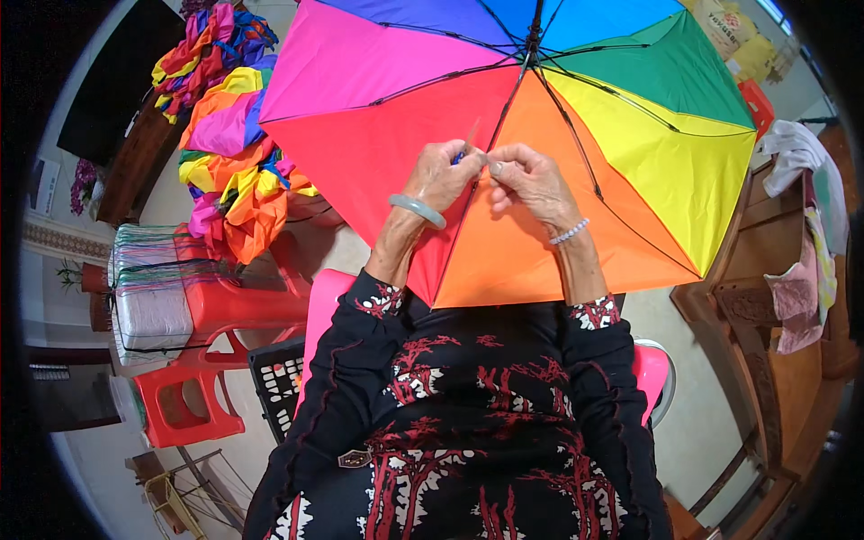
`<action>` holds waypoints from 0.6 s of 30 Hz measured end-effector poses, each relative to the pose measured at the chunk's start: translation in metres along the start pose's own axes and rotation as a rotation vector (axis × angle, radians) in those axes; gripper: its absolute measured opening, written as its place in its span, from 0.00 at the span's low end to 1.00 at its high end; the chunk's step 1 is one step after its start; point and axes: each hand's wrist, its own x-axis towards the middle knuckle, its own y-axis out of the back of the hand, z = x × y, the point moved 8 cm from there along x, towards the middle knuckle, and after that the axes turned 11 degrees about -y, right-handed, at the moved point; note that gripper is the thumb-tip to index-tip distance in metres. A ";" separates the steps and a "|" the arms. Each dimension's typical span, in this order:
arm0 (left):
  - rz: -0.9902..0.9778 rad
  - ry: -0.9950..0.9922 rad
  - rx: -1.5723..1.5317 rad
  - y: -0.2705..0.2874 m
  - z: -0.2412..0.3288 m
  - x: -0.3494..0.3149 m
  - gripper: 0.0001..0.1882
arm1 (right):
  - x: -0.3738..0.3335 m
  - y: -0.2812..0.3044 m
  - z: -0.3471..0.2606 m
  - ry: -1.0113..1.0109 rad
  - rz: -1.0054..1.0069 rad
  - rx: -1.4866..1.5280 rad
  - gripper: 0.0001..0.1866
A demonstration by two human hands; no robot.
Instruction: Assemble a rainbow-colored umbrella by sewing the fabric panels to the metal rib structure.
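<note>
A rainbow umbrella [540,243] lies spread over my lap, its inner side and dark ribs facing me. The shaft [535,36] rises from the hub at the top of the picture. Over the seam between the red and orange panels, my left hand [439,175] is closed, with a jade-coloured bangle on its wrist. A small blue thing with a thin pale tip [461,157] shows between its fingers; its kind is unclear. Close beside it, my right hand [533,184] pinches at the same rib, fingertips nearly meeting the left ones. Whatever the right fingers hold is too small to name.
Bundles of multicoloured umbrella cloth [238,162] are heaped at the left. Below them, a red plastic stool [243,301] stands beside a white package draped with coloured threads [148,301]. A black tray [277,382] sits near my left side. Wooden furniture [765,360] with cloths [805,243] is at the right.
</note>
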 end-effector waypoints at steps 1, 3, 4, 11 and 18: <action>0.027 0.045 0.016 0.004 0.001 0.000 0.17 | 0.000 0.005 0.001 -0.013 0.008 -0.015 0.08; 0.081 0.134 0.047 0.010 0.001 -0.001 0.17 | -0.001 0.013 0.003 -0.038 0.025 -0.045 0.06; 0.079 0.134 0.046 0.010 0.000 0.000 0.17 | 0.000 0.015 0.004 -0.038 0.027 -0.044 0.06; 0.161 0.108 0.189 0.015 -0.019 -0.004 0.16 | -0.010 0.040 -0.026 0.318 0.519 -0.759 0.05; 0.119 0.324 -0.186 -0.005 -0.038 -0.012 0.11 | -0.010 0.042 -0.016 0.124 0.364 0.062 0.03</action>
